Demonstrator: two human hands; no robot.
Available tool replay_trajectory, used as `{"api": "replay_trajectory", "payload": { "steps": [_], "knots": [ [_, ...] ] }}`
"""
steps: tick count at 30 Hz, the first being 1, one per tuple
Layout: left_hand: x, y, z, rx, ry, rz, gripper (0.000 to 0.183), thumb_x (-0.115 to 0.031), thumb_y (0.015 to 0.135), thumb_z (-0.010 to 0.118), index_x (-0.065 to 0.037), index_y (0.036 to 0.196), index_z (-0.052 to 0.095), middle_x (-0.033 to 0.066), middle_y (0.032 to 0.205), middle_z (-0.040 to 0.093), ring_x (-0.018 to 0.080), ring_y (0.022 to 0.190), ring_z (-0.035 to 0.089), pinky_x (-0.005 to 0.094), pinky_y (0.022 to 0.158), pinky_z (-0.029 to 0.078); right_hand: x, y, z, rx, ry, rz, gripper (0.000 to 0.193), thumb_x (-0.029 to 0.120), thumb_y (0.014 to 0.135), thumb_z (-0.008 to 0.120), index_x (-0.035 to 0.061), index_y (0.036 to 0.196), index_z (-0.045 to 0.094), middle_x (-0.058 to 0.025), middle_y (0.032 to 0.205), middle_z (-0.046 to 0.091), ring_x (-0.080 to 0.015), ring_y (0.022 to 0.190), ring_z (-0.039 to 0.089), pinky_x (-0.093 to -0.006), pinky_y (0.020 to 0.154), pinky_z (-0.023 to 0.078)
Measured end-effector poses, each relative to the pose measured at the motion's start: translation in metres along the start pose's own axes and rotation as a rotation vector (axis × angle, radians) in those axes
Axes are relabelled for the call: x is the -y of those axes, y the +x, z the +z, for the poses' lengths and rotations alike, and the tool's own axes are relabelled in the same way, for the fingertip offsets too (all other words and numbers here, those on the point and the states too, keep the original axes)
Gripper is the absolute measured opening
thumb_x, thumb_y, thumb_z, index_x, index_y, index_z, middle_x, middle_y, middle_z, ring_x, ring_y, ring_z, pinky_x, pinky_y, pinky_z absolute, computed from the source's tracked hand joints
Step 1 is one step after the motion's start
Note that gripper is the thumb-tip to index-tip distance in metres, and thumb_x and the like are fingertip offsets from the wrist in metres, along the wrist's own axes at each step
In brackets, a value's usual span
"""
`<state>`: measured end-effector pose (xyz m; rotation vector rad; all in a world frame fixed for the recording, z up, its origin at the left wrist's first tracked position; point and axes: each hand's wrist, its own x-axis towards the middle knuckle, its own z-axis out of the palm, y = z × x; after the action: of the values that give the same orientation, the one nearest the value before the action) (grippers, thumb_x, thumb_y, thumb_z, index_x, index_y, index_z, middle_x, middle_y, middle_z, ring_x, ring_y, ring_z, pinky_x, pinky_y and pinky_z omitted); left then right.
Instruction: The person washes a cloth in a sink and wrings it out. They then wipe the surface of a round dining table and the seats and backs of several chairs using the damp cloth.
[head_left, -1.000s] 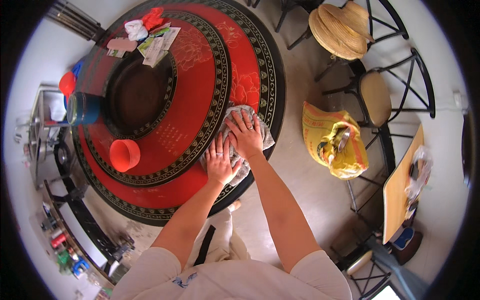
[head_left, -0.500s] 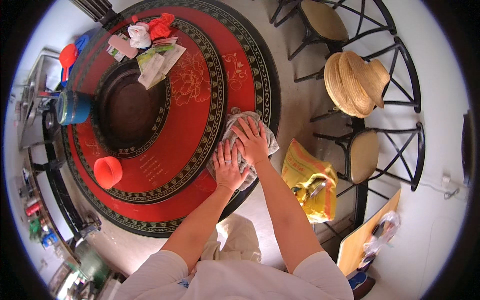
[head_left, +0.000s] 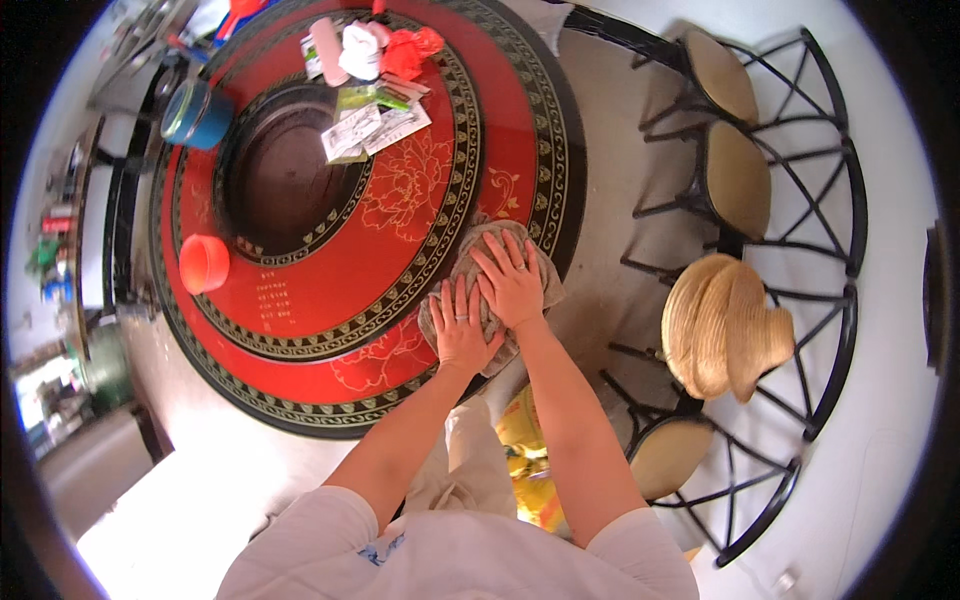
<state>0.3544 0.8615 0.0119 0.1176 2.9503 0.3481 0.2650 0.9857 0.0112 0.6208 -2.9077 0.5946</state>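
Both of my hands press flat on a crumpled grey-brown cloth that lies on the outer rim of a round red-and-black table. My left hand has its fingers spread over the cloth's left part, a ring on one of them. Just right of it and slightly farther away, my right hand rests with fingers stretched out. Neither hand is closed round the cloth. Parts of the cloth under the palms are hidden.
On the raised turntable stand an orange-red cup, a blue container, papers and red and white plastic bags. Chairs line the right, one bearing straw hats. A yellow bag shows beside my right forearm.
My view has shifted, so the chairs and hats sit lower and the yellow bag is now partly behind my right arm. Hands and cloth have slid along the rim, closer to a gold flower pattern.
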Motion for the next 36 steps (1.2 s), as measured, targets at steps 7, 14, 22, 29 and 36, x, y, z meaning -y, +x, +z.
{"api": "replay_trajectory", "payload": {
  "steps": [7, 14, 22, 29, 36],
  "knots": [
    [-0.042, 0.04, 0.009, -0.042, -0.03, -0.161, 0.102, -0.061, 0.082, 0.062, -0.004, 0.157, 0.021, 0.0186, 0.164, 0.014, 0.0433, 0.151, 0.009, 0.0631, 0.12, 0.008, -0.048, 0.041, -0.01, 0.077, 0.002, -0.162, 0.04, 0.03, 0.097, 0.058, 0.027, 0.136, 0.058, 0.0013, 0.155, 0.042, -0.0253, 0.145, 0.035, -0.0521, 0.12, 0.025],
    [-0.09, 0.118, 0.008, -0.023, -0.055, -0.228, 0.099, -0.063, 0.085, 0.055, -0.003, 0.157, 0.024, 0.0198, 0.165, 0.012, 0.0426, 0.152, 0.007, 0.0627, 0.12, 0.006, -0.119, 0.102, -0.028, 0.097, 0.002, -0.266, 0.041, 0.028, 0.097, 0.058, 0.0262, 0.137, 0.058, 0.0008, 0.155, 0.043, -0.0258, 0.145, 0.036, -0.0527, 0.12, 0.026],
    [-0.125, 0.19, 0.002, -0.087, -0.186, -0.34, 0.106, -0.058, 0.075, 0.071, -0.002, 0.155, 0.028, 0.0204, 0.162, 0.018, 0.0437, 0.151, 0.01, 0.0643, 0.119, 0.011, -0.177, 0.168, -0.036, 0.2, 0.042, -0.398, 0.041, 0.03, 0.096, 0.056, 0.0241, 0.137, 0.059, -0.0007, 0.156, 0.042, -0.0267, 0.146, 0.034, -0.0534, 0.12, 0.024],
    [-0.141, 0.259, -0.008, -0.139, -0.217, -0.473, 0.107, -0.056, 0.072, 0.074, -0.001, 0.152, 0.031, 0.022, 0.161, 0.02, 0.0459, 0.15, 0.012, 0.0654, 0.119, 0.011, -0.211, 0.241, -0.032, 0.238, 0.122, -0.537, 0.04, 0.03, 0.095, 0.059, 0.0253, 0.135, 0.062, 0.0004, 0.155, 0.044, -0.0253, 0.145, 0.037, -0.0525, 0.12, 0.023],
    [-0.149, 0.346, -0.022, -0.195, -0.173, -0.709, 0.109, -0.054, 0.071, 0.073, -0.001, 0.154, 0.027, 0.0223, 0.162, 0.017, 0.0465, 0.151, 0.009, 0.0657, 0.119, 0.008, -0.234, 0.335, -0.017, 0.295, 0.207, -0.695, 0.042, 0.029, 0.092, 0.062, 0.0254, 0.133, 0.063, 0.001, 0.154, 0.045, -0.0234, 0.146, 0.036, -0.0508, 0.121, 0.022]
  ]
}}
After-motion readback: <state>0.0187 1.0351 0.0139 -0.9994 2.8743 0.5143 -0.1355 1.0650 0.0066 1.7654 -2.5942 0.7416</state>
